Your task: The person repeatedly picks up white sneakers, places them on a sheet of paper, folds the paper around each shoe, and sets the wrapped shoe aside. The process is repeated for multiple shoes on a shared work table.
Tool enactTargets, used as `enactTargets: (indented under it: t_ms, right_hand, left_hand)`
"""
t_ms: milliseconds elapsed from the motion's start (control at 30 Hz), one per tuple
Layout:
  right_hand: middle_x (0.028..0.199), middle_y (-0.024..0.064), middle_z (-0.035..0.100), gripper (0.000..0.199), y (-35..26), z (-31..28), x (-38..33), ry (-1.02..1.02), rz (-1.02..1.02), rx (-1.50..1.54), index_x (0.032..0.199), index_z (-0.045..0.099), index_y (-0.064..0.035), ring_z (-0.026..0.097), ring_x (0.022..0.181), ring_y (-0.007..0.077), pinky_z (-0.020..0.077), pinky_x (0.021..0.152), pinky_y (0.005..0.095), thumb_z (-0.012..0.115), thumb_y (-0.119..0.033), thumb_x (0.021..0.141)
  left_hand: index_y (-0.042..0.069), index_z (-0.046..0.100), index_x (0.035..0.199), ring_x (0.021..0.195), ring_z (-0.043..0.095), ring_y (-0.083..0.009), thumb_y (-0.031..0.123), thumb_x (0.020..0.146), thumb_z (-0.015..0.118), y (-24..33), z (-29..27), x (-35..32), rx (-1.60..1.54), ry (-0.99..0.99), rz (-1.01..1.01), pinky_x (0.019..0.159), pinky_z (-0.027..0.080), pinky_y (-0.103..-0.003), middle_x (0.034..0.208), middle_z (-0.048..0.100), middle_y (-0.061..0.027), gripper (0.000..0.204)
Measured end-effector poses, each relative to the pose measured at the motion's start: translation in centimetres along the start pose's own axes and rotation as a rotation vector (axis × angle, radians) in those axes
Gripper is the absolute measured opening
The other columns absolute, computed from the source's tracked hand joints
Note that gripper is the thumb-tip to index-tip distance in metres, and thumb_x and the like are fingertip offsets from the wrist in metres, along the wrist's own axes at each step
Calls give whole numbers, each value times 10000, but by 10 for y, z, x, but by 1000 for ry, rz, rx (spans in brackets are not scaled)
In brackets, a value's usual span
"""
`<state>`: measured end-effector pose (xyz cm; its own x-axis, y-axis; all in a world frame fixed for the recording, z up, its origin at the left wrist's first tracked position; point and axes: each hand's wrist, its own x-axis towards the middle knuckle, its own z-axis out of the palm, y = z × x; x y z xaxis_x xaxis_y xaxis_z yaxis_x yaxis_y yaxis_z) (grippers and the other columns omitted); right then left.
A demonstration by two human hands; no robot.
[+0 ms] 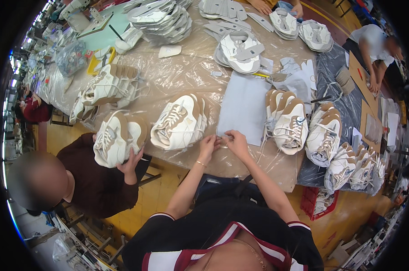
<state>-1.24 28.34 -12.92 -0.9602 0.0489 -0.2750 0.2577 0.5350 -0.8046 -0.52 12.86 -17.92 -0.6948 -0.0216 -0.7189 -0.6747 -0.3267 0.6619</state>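
My left hand (209, 148) and my right hand (236, 142) meet over the table's near edge, fingers pinched together. Something small sits between the fingertips, too small to make out. Just left of my hands stands a nested stack of white and tan shoe uppers (179, 122) with loose laces. To the right stand more stacked uppers (291, 128), their laces trailing toward the table edge. Beyond my fingers lies a pale grey sheet (243, 106).
A plastic-covered table (193, 65) carries piles of flat white shoe pieces (161, 20). At the left, a co-worker's hand (131, 163) holds uppers (114, 137). A yellow tray (98, 61) sits at the far left; a red crate (310, 203) is below the table's right end.
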Motion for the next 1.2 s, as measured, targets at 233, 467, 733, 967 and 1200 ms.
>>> enactTargets:
  t_ms: [233,467,733,967,1200]
  right_hand:
    - [867,155,715,262,9,4,7,-27,53,79,1003,690,14,702,778,216,553,735,315,709,-182,829]
    - [868,146,717,237,10,10,4,-80,103,88,1004,689,18,694,758,197,552,734,305,687,-143,830]
    - [830,149,724,267,12,25,18,-56,179,112,975,712,19,695,730,205,549,712,320,684,-209,837]
    - [790,119,720,324,2,17,28,-32,281,79,950,720,8,682,709,179,533,672,307,722,-288,818]
    - [753,98,706,295,5,14,33,-53,214,84,939,711,18,659,685,147,520,655,285,709,-258,834]
  left_hand:
    - [-18,626,1021,658,593,-85,223,953,617,2,6,16,292,104,139,566,490,-225,823,645,-33,251]
    - [-34,655,956,635,581,-83,175,939,626,-8,4,27,249,123,159,555,484,-230,773,645,-30,212]
    - [-56,673,963,643,612,-117,138,901,638,-19,-2,35,432,137,284,585,490,-273,767,680,-85,207]
    - [-49,669,928,609,557,-92,119,897,639,-15,4,23,476,21,470,577,464,-254,711,653,-46,173]
    - [-31,659,928,620,543,-45,102,926,620,-7,9,8,422,-19,390,576,447,-208,721,642,2,139]
